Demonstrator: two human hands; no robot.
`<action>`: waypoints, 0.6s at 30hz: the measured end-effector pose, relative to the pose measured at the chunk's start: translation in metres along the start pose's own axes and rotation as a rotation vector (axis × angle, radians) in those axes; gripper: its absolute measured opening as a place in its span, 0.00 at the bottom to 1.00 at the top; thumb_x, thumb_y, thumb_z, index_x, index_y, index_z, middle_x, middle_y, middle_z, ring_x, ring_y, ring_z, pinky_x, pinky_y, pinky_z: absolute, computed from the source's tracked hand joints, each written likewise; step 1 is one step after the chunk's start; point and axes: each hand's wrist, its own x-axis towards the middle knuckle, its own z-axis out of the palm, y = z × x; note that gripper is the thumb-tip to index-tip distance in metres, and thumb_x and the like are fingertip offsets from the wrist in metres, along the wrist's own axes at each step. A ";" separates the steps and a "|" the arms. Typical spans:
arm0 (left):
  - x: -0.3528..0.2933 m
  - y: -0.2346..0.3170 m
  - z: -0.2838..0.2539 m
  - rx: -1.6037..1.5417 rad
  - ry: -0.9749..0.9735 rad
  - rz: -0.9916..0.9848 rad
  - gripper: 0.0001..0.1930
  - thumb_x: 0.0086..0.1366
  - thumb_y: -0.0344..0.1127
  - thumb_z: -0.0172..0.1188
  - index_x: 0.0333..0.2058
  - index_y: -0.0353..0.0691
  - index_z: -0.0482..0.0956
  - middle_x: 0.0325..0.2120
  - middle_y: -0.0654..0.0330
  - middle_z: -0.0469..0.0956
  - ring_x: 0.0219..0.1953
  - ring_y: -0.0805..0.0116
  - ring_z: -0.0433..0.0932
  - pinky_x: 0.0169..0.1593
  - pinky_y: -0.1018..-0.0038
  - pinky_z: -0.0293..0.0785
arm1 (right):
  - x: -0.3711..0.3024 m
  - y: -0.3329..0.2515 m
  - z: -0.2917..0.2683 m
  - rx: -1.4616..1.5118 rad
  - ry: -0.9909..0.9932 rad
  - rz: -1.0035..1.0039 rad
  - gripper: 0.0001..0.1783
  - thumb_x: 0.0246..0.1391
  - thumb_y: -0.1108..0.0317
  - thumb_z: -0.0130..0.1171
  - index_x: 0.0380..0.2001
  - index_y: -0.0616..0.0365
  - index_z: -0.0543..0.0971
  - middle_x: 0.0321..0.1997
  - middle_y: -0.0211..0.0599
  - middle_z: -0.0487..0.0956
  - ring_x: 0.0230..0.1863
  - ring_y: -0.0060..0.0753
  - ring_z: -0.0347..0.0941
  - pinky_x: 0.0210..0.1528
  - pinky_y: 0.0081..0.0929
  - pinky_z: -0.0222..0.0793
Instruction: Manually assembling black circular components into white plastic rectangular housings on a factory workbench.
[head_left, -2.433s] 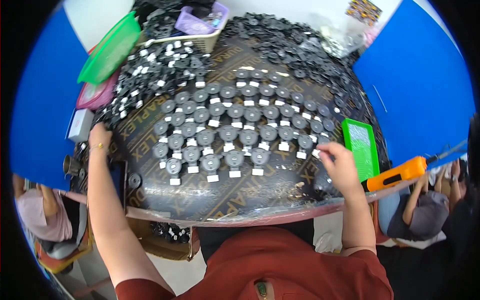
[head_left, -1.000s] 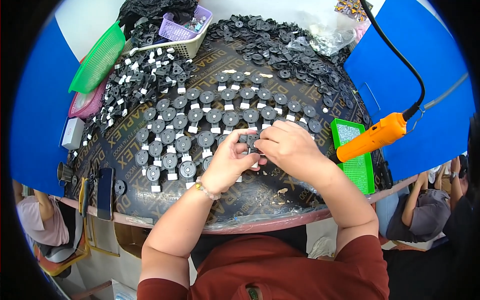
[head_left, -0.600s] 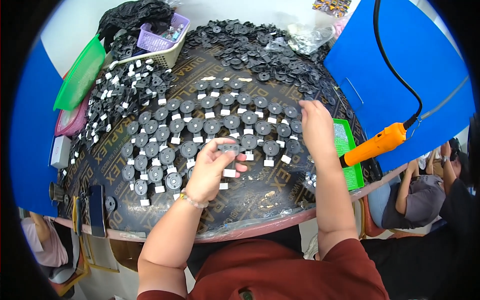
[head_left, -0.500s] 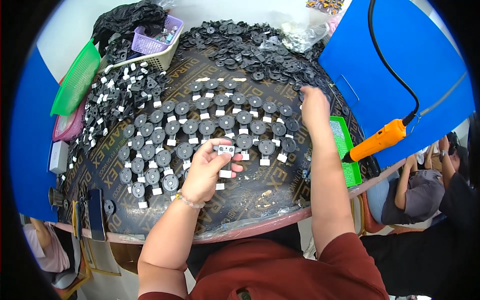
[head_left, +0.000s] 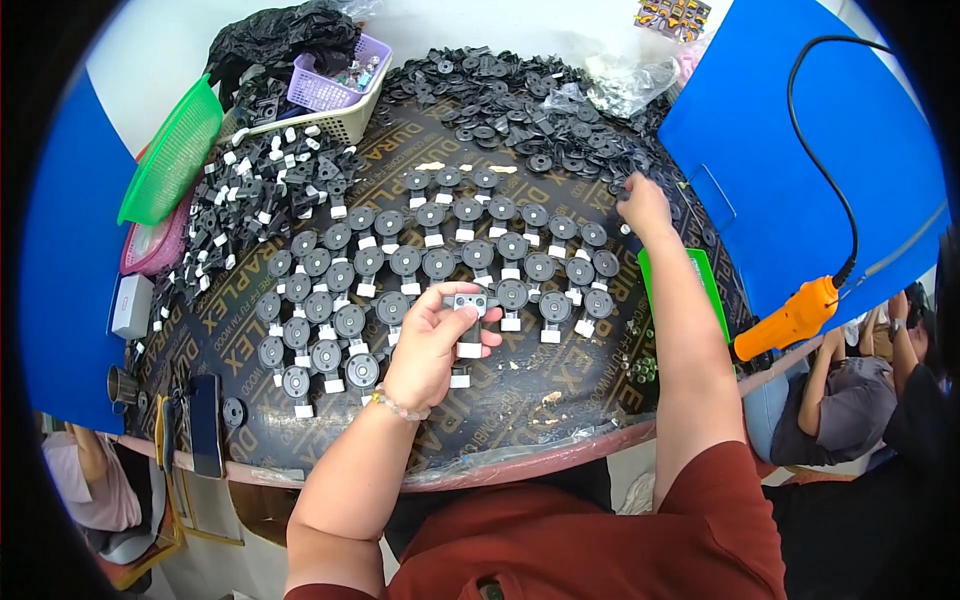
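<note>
Black part [head_left: 473, 335], in left hand's [head_left: 422, 352] grip, white end [head_left: 468, 350] below thumb [head_left: 455, 325]

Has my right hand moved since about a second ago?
Yes. Your right hand has gone rightward and farther from you: then left of the green tray, beside your left hand, it is now past the tray's far end, by the black discs.

Workshop here: discs [head_left: 530, 110] are heaped along the surface's [head_left: 500, 410] far edge, a power tool [head_left: 790, 320] hung by its right.
</note>
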 end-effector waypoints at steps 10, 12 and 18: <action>-0.002 0.006 0.000 -0.169 -0.037 0.068 0.19 0.73 0.34 0.41 0.59 0.34 0.65 0.45 0.46 0.78 0.41 0.57 0.82 0.45 0.65 0.79 | -0.152 -0.147 -0.080 0.533 0.060 -0.749 0.29 0.41 0.76 0.68 0.51 0.60 0.74 0.48 0.45 0.75 0.52 0.50 0.72 0.55 0.39 0.69; -0.001 0.002 0.001 -0.175 -0.048 0.077 0.19 0.73 0.33 0.42 0.59 0.35 0.65 0.45 0.47 0.78 0.42 0.58 0.82 0.46 0.65 0.79 | -0.168 -0.149 -0.086 0.565 0.054 -0.780 0.29 0.41 0.76 0.67 0.51 0.61 0.73 0.48 0.46 0.75 0.51 0.51 0.72 0.54 0.41 0.69; -0.002 -0.003 0.001 -0.231 -0.096 0.072 0.18 0.74 0.35 0.43 0.59 0.37 0.65 0.45 0.51 0.78 0.44 0.61 0.81 0.48 0.64 0.79 | -0.187 -0.149 -0.076 0.731 0.031 -0.676 0.26 0.41 0.72 0.70 0.47 0.60 0.77 0.46 0.46 0.76 0.49 0.50 0.74 0.53 0.39 0.70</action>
